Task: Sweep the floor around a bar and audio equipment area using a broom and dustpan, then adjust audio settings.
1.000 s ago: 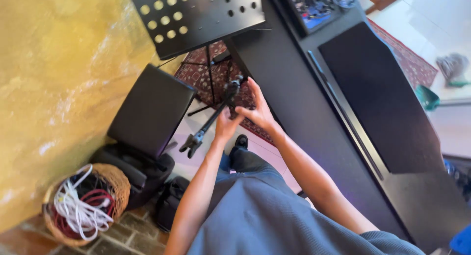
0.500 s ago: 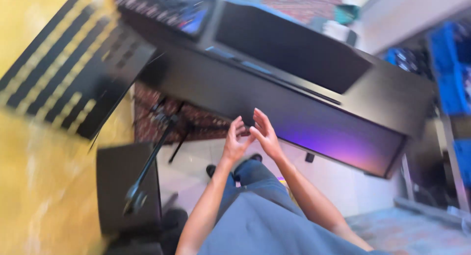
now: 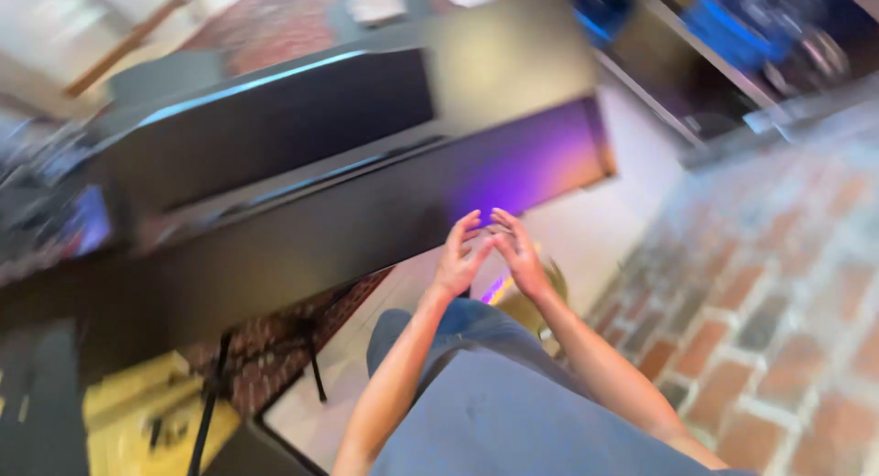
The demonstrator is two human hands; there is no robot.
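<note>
I am seeing both hands, left hand (image 3: 455,261) and right hand (image 3: 519,254), now raised empty before the black piano (image 3: 275,165), fingers (image 3: 469,224) loosely spread, fingertips touching, the mic stand (image 3: 212,398) released lower left.

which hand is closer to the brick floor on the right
Right. The right hand is on the side of the brick floor; the left hand sits beyond it, fingertips touching.
</note>
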